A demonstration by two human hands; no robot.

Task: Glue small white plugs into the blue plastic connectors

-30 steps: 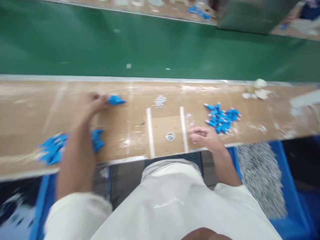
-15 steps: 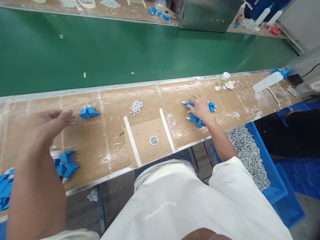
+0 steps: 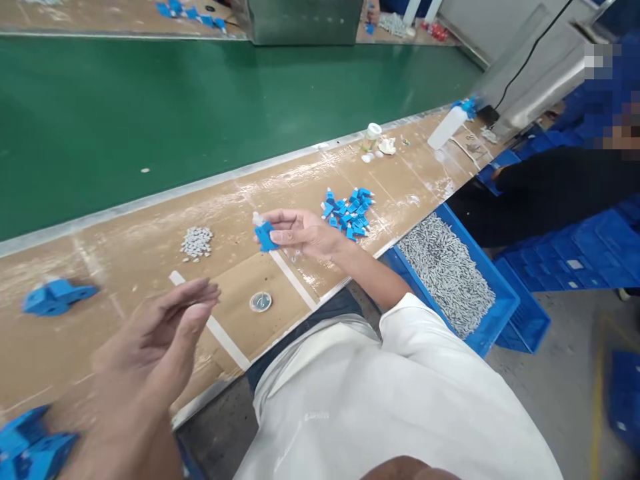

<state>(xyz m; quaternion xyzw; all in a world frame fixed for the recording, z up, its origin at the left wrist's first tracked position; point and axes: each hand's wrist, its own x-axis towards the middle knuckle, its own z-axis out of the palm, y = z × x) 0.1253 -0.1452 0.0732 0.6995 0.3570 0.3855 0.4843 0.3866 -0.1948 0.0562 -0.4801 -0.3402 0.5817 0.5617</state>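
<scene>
We see the green belt [image 3: 200, 113] running across the far side, and along its near edge the brown bench [image 3: 150, 247], taped over and scuffed white. To the right, below the bench edge, sits a blue bin [image 3: 493, 313] heaped with small grey parts [image 3: 445, 270], and beyond it a person in a dark sleeve [image 3: 545, 190] among stacked blue crates [image 3: 575, 250]. Our left hand [image 3: 150, 347] hangs over the near bench edge, palm turned inward, fingers straight and loosely together, holding nothing. Our right hand [image 3: 307, 235] is raised above the bench, and its thumb and fingertips pinch a small blue piece [image 3: 265, 237] with a white tip at its top; the piece is off the surface, just left of the palm. Just beyond that hand lies a pile of like blue pieces [image 3: 350, 210]. A larger blue part [image 3: 55, 297] lies alone at the left of the bench, and more of them [image 3: 30, 443] crowd the bottom left corner. Two white tape strips [image 3: 210, 327] frame a bare patch of bench holding a small round metal cup [image 3: 261, 302]. Behind it lies a heap of tiny grey bits [image 3: 197, 241]. Far along the bench stand a little jar [image 3: 371, 135] and a white bottle [image 3: 447, 127] lying on its side.
</scene>
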